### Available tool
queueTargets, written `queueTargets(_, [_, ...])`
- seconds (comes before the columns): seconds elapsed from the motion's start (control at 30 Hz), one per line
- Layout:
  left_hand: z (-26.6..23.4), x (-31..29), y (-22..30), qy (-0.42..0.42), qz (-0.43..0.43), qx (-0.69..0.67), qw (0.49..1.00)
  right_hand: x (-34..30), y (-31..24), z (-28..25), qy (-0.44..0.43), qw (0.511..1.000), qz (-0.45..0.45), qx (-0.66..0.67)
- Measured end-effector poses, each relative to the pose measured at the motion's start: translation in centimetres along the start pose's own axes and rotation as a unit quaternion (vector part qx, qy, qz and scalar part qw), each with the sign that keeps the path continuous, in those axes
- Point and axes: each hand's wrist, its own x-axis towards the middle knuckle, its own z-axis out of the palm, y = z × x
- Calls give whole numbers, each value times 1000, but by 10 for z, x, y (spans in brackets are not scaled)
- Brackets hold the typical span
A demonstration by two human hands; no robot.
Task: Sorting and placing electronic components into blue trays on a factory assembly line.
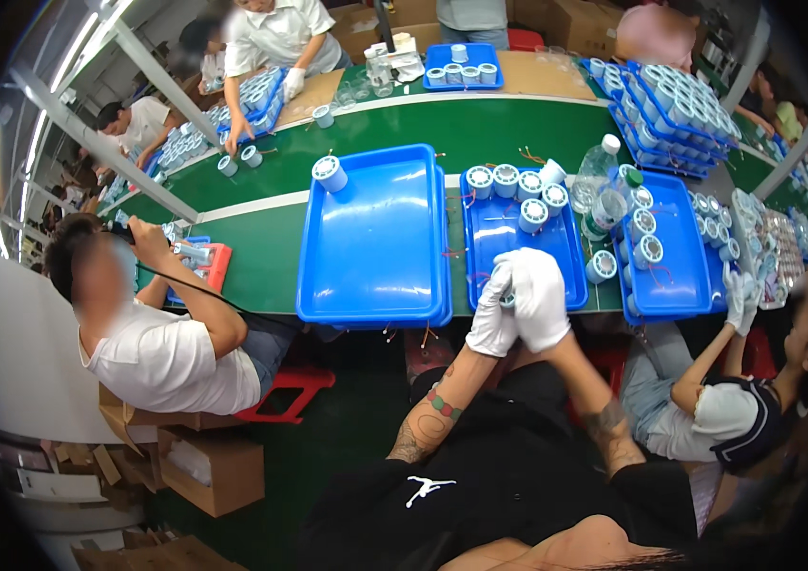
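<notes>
My left hand (491, 319) and my right hand (539, 297), both in white gloves, are pressed together over the near edge of a blue tray (570, 276). Between them they grip a light-blue cylindrical part (507, 298), mostly hidden by the gloves. Red wires show beside my left fingers. At the far end of this tray stand several like parts (533, 215) with pale slotted tops and thin wires; one (552, 172) leans over. To the left, a stack of blue trays (375, 257) carries a single part (330, 173) in its far left corner.
Clear plastic bottles (596, 171) stand right of my tray, near another part-filled tray (675, 276). Stacked full trays (670, 114) rise at the far right. Co-workers sit on both sides, one with gloved hands (739, 297). A green table (271, 238) runs across; a red stool (294, 390) stands left.
</notes>
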Motion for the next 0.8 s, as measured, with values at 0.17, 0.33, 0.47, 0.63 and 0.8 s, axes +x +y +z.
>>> queueTargets(0.17, [5,-10,-12,131,-17,3,991,-13,-8,2,-29,983,176,43])
queueTargets(0.33, [1,-8,5,23,-60,-48,997,15,23,6,-230,968,89,40])
queueTargets(0.47, [-17,-2,2,59,23,17,998,10,-38,19,210,971,37,-111])
queueTargets(0.63, [48,-11,25,19,40,33,998,35,-17,5,5,953,218,208])
queueTargets(0.8, [46,-34,57,-1,-8,147,989,49,23,5,-27,849,375,371])
